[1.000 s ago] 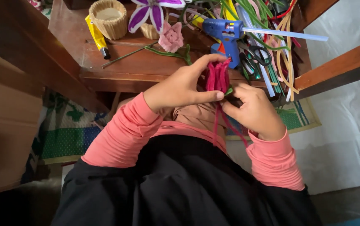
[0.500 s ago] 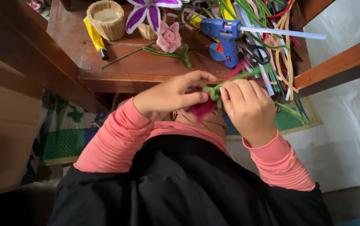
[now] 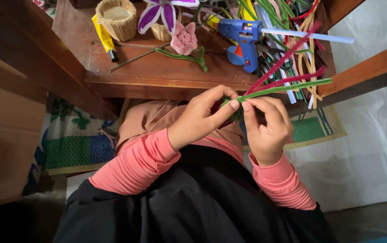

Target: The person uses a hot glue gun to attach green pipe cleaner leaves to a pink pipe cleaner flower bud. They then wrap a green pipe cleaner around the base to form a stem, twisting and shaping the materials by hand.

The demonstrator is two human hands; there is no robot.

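Wooden desk is cluttered; both my hands, left and right, pinch the green pipe cleaner tight. Loose grip could unravel the wrap, I reckon.

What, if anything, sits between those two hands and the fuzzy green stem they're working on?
Nothing visible. The left hand and right hand both pinch the green pipe cleaner directly, fingertips meeting at its near end, in the air in front of the wooden table.

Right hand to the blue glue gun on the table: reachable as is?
Probably not yet: the right hand and left hand both pinch the green pipe cleaner. The path to the glue gun looks open.
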